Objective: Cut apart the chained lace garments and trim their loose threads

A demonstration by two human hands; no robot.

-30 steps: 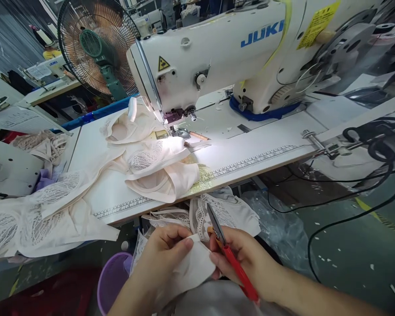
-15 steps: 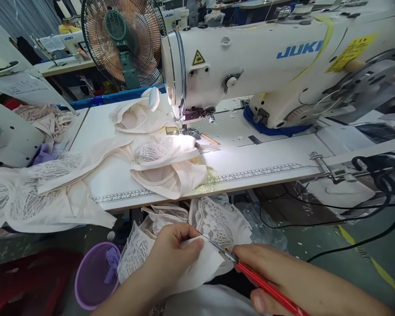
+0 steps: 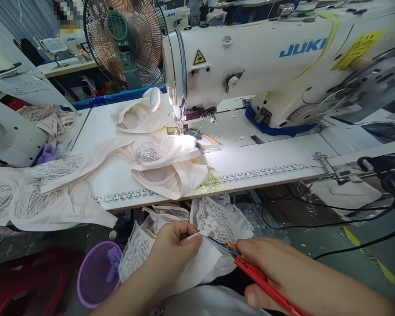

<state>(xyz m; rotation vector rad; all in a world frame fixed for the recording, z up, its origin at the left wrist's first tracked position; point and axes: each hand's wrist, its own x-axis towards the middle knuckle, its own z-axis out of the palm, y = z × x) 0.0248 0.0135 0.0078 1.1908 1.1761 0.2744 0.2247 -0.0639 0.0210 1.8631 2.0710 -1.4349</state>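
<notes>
Below the table's front edge, my left hand (image 3: 174, 248) pinches the edge of a cream lace bra (image 3: 213, 221) between thumb and fingers. My right hand (image 3: 266, 263) is closed around a pair of red-handled scissors (image 3: 255, 274), whose slim metal blades point left. The blade tips meet the fabric edge right beside my left thumb; whether they are cutting cannot be made out. Lace cups and a smooth white panel hang over my lap, partly covered by my left hand and forearm.
A sewing machine (image 3: 250, 66) stands on the white table (image 3: 266, 156), with more bra pieces (image 3: 171, 151) by its needle and at left. A fan (image 3: 125, 44) is behind. A purple bin (image 3: 97, 281) and red stool (image 3: 29, 276) stand lower left; black cables (image 3: 358, 208) hang at right.
The scissors have turned slightly in my right hand, and their blades and handles look further apart. My left hand keeps its pinch on the bra edge. The view has shifted slightly.
</notes>
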